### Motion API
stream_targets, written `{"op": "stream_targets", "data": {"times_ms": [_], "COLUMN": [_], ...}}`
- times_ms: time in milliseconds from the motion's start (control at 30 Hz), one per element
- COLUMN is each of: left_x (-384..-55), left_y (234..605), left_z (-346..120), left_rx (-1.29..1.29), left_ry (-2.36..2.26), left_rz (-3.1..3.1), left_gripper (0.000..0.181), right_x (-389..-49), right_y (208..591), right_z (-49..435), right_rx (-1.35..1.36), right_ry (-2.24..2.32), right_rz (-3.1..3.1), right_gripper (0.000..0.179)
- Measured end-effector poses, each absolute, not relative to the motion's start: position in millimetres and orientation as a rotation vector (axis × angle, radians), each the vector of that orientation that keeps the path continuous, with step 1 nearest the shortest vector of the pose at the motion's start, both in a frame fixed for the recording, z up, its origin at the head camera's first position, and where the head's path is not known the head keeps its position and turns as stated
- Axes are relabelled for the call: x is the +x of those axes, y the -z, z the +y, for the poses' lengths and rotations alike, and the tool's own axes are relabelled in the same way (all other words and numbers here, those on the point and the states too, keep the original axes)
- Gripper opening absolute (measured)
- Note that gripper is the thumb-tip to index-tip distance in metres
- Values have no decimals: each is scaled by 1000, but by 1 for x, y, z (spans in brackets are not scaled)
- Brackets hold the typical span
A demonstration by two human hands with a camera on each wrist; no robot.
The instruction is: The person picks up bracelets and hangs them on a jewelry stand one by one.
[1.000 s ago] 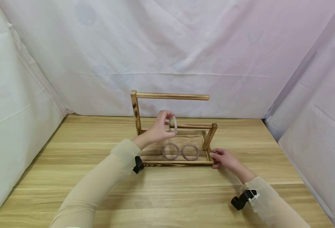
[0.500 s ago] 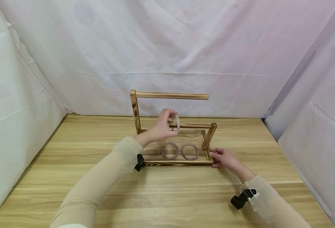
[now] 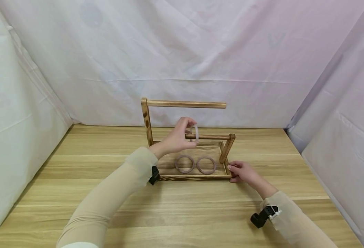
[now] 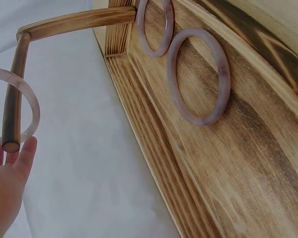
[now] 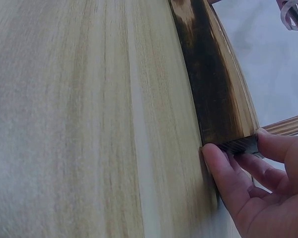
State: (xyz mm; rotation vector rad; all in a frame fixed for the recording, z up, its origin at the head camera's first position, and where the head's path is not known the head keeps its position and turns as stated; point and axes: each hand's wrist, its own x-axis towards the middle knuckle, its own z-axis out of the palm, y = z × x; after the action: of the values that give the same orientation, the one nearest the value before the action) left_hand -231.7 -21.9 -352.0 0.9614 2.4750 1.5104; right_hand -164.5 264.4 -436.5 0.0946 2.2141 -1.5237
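My left hand [image 3: 176,138] pinches a pale, translucent bangle [image 3: 196,133] between thumb and fingers, standing it upright. The bangle [image 4: 35,106] encircles the free end of the lower bar [image 4: 11,116] of a wooden bangle stand [image 3: 197,178]. From the left wrist view, the fingertips touch the ring's edge close to the bar's end. At the stand's right front corner, my right hand [image 3: 244,173] grips the tray edge, with thumb and fingers on different sides of it [image 5: 265,183]. Two mauve bangles, a left one [image 3: 176,164] and a right one [image 3: 215,166], lie flat in the tray.
The stand's longer upper bar [image 3: 186,104] runs above my left hand from a tall left post [image 3: 147,120]. A short post [image 3: 227,148] carries the lower bar on the right. White cloth [image 3: 182,51] hangs behind the wood-grain table [image 3: 182,213].
My left hand has moved slightly right, carrying the bangle farther along the lower bar from its free end. The right hand and the two bangles in the tray stay put.
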Motion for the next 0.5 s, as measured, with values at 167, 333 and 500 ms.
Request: {"op": "stream_targets", "data": {"times_ms": [167,333,500], "left_x": [-232,-232,-233], "left_y": [348,346,345], "left_z": [-18,-14,-10], "left_rx": [991,993,993], "left_ry": [-1501,-1485,-1460], "left_rz": [2465,2459,2480], "left_gripper": [59,59,58], "right_x": [-165,-165,-165], "right_y": [437,437,438], "right_z": [265,264,265], "right_rx": [95,96,91], "right_ry": [1516,1515,1515], "right_rz": [2219,2220,2219], "right_gripper": [44,45,45]}}
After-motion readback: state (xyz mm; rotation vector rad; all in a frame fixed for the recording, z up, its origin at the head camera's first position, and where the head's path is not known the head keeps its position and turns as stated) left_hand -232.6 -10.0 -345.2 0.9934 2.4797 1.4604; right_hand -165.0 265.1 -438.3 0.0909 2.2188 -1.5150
